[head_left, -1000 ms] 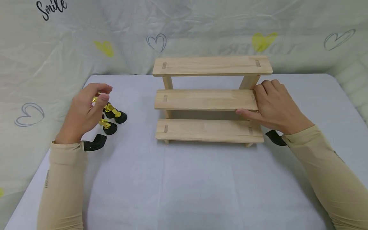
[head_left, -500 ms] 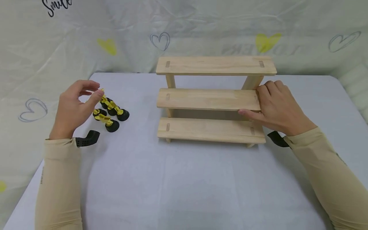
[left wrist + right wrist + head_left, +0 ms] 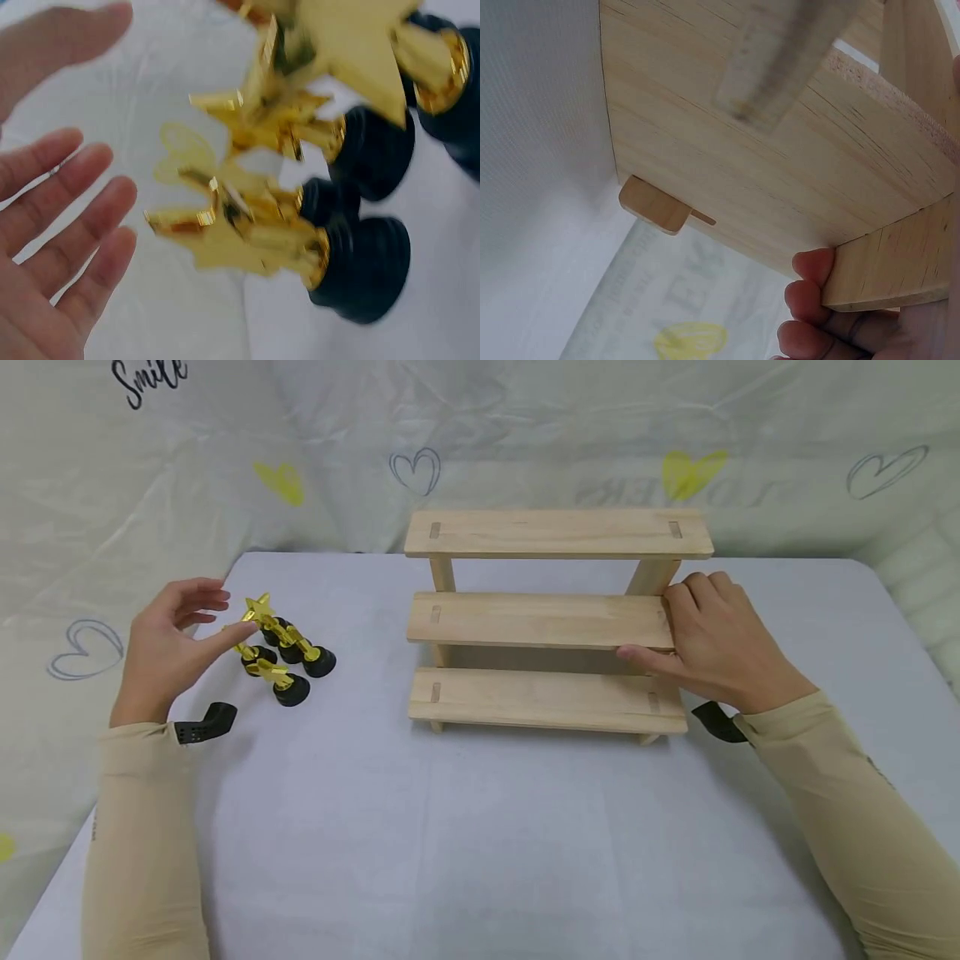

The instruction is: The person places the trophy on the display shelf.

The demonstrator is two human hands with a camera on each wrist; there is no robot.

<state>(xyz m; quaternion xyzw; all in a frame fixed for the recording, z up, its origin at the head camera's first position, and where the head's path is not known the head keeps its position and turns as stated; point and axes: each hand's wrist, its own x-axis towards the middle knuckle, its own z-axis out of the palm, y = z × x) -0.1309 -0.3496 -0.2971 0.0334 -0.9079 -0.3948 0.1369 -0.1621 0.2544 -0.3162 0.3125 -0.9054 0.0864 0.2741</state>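
Note:
Several small gold star trophies (image 3: pixel 291 691) on round black bases stand in a cluster at the left of the table. My left hand (image 3: pixel 161 652) is just left of them, thumb and fingers spread apart and holding nothing. In the left wrist view, the gold star trophies (image 3: pixel 247 244) stand clear of the fingertips (image 3: pixel 112 199). A three-tier wooden display stand (image 3: pixel 517 620) is at the centre back. My right hand (image 3: pixel 716 639) grips the right end of its middle board, thumb along the front edge. From the right wrist view, the curled fingers (image 3: pixel 806 300) lie under that board's end.
White cloth covers the table (image 3: pixel 510 843). A pale curtain (image 3: pixel 525 452) printed with hearts and lettering hangs behind and along the left. Black wrist mounts (image 3: pixel 206 724) stick out from both sleeves.
My left hand has drawn back left from over the trophies, its thumb and fingers spreading wider, so more of the cluster shows. The right hand keeps its hold on the stand.

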